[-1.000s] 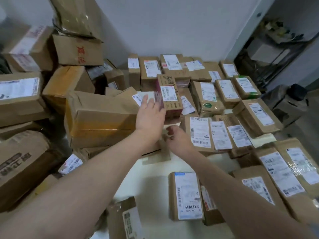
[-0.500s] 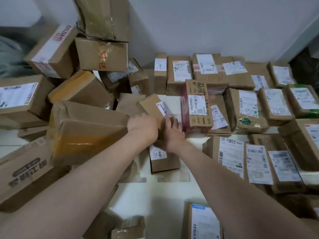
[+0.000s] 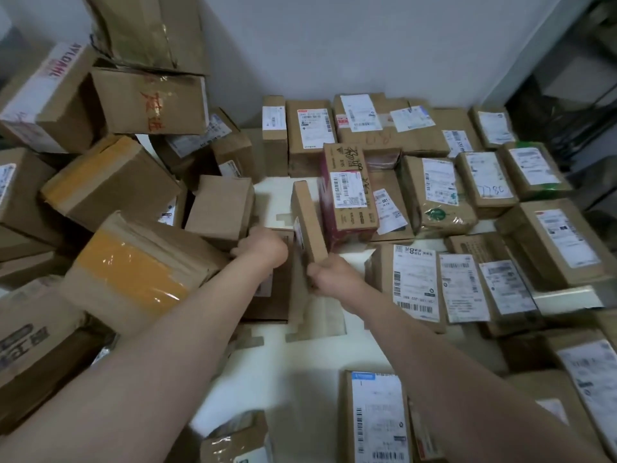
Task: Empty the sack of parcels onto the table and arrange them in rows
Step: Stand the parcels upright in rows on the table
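Head view: right hand pinches the slim cardboard parcel by its near end, tilted on edge mid-table; left hand curls over a flat brown box. Probably light and stiff; grip its long edges.

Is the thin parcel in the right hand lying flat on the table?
No, the right hand holds the thin parcel up on its edge.

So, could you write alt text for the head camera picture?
A person's right hand grips a thin parcel standing on edge, while the left hand holds a darker parcel beside it. Labelled parcels lie in rows on the white table, with a loose pile at left.
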The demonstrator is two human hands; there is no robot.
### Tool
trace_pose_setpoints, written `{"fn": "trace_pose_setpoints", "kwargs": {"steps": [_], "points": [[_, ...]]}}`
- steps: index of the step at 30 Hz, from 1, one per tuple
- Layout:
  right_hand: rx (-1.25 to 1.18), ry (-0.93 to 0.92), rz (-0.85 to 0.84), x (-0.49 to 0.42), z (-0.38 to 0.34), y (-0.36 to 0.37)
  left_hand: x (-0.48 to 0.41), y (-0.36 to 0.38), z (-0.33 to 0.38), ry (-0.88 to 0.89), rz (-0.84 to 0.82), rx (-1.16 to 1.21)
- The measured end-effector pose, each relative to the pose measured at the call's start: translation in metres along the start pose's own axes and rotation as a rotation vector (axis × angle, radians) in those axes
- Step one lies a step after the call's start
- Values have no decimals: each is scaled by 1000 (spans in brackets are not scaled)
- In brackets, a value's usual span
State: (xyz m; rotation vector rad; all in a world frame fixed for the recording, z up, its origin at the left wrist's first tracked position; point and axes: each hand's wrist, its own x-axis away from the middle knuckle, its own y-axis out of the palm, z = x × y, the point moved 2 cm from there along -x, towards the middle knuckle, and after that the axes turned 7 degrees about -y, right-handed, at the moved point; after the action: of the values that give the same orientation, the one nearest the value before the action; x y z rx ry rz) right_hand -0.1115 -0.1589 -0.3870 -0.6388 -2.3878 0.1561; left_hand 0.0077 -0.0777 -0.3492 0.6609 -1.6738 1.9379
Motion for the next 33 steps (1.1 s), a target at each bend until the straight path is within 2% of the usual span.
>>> {"fn": "trace_pose_setpoints", "kwargs": {"steps": [3,7,9,13,17,20,22,24,27,29,33], "points": [[71,-22,-24,18,4,-6,-7,4,-4,20,10,-35],[488,-30,-94,33,11,1,-12,12,-5,-8,-17,-12],[564,-3,-97,38,14,10,-12,20,-2,-16,-22,18],[478,38,43,32,20,13,-15,32,-2,-57,-53,-3],[484,63,79,28,25,17,-24,35,-2,-44,-31,-27],[474,98,150,27,23,14,-22,40,-2,-118,-109,-4],[335,174,168,21,22,11,-25,42,-1,-92,-79,-26],[66,271,116,18,19,12,-28,44,-2,-65,-49,-62],[-101,239,8,19,14,15,-33,48,-3,-37,-55,-39],[-84,220,2,23,10,14,-33,47,-4,-39,-57,-8],[210,222,-117,35,1,0,-29,40,-4,-33,-40,-44]]}}
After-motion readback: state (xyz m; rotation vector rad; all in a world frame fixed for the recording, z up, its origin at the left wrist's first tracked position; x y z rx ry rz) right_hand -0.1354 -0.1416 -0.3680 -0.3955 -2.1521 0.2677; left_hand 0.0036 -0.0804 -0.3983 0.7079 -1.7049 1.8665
